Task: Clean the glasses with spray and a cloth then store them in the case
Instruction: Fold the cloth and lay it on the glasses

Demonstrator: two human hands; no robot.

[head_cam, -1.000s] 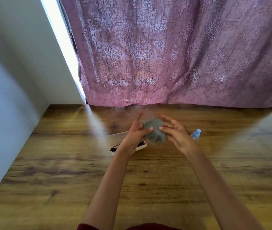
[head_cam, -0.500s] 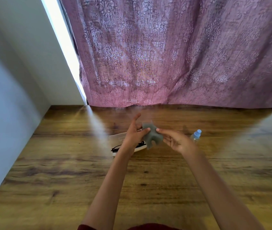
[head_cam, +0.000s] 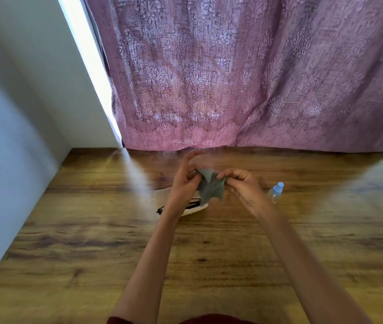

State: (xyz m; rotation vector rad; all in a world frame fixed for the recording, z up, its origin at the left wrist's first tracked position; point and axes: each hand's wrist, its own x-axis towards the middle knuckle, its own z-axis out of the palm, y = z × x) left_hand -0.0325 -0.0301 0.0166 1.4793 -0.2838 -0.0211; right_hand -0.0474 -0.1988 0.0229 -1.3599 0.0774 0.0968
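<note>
Both hands, left point(head_cam: 182, 183) & right point(head_cam: 241, 183), now pinch cloth point(head_cam: 209, 187) in closed grip, right fingers curled vs earlier

The glasses point(head_cam: 194, 204) are lying on the case point(head_cam: 162, 195) on the desk point(head_cam: 92, 242), behind the left hand point(head_cam: 183, 185). The cloth point(head_cam: 210, 187) is hanging between both hands, the bottle point(head_cam: 276, 192) standing right of the right hand point(head_cam: 241, 185), before the curtain point(head_cam: 232, 78).
</note>
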